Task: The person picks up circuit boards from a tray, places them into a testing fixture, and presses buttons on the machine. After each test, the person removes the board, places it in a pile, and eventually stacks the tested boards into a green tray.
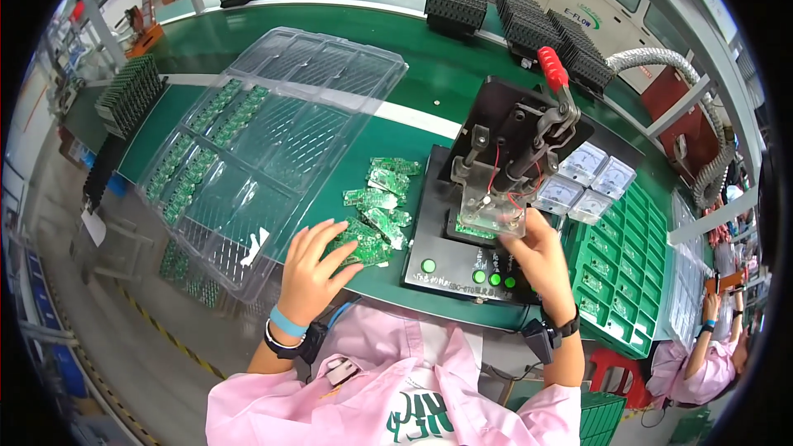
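Left of the press, the circuit boards lay piled, likely light, stiff, fragile and best held by their edges, the left grip spread loosely over them, the right grip curled at the press, its hold unclear.

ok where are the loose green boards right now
In the head view, the loose green boards lie near the middle, between the clear plastic tray on their left and the black fixture on their right, the left hand at their near end.
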The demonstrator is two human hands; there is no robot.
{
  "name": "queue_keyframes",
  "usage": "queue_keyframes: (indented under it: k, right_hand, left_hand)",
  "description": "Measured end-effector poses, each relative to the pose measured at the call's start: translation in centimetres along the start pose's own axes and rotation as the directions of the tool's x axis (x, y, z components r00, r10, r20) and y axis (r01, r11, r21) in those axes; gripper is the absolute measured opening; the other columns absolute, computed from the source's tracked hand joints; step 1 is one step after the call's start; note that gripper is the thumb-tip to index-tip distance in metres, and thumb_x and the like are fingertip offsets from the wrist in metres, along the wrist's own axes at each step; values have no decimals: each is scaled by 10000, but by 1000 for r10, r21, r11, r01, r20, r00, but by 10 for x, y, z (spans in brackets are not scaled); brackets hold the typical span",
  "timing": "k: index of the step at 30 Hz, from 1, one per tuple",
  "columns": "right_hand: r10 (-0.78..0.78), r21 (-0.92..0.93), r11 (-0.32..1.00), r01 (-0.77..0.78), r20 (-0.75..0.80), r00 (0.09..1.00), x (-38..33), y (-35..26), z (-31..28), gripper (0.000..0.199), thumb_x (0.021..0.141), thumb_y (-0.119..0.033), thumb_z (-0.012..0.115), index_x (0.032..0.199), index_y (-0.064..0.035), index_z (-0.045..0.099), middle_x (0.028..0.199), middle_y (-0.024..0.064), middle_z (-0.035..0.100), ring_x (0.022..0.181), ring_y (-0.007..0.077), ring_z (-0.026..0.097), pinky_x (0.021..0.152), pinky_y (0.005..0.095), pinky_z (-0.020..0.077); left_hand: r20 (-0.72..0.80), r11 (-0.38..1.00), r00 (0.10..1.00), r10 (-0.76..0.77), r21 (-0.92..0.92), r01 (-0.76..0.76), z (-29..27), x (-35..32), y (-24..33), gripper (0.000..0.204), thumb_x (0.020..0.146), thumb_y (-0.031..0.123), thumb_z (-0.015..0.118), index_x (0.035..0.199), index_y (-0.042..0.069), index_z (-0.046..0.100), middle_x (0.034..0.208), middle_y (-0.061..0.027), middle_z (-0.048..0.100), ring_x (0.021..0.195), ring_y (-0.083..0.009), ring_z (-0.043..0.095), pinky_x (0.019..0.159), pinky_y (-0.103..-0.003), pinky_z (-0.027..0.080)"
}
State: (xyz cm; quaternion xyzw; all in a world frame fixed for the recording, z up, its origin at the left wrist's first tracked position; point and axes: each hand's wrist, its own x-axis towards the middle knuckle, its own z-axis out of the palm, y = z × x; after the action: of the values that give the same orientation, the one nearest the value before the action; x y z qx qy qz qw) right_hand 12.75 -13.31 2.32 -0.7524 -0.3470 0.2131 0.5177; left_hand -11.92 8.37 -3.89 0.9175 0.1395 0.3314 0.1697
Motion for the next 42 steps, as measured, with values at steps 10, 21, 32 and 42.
queue_keyframes:
  k: [10,21,32,42]
  right_hand:
    - [33,-132,990,-40,-54,998,5,5,5,233,796,-43,731,967,8,583,969,52,581,790,86,584,639,219,446]
    - [38,-7,999,-46,-445,895,-27,47,-204,199,854,-60,683,1021,-32,577,817,17,626,664,80,583,588,204,475]
    - [-668,-832,509,-221,-544,508,-6,129,-289,184,909,-163,646,1000,-8,611,1100,152,618,856,264,640,696,315,505]
    - [-833,-615,498,611,-143,535,30,-105,-40,353,888,-252,645,1137,-9,589,1244,210,550,1148,362,540,961,428,427]
  left_hand:
    - [60,982,992,-114,-144,122,8,7,14,202,725,43,755,896,19,651,1011,-129,629,953,-324,588,851,-409,466]
    - [31,970,996,-80,-226,85,-2,21,21,206,723,-71,705,909,3,657,898,-126,644,776,-271,630,680,-341,510]
    - [52,893,906,419,-203,-401,62,91,84,253,763,-34,617,1005,-4,689,985,-121,705,985,-289,673,852,-387,528]
    - [379,913,858,348,70,-401,50,71,98,521,860,240,629,1340,74,514,1397,-104,494,1340,-328,399,1047,-584,314]
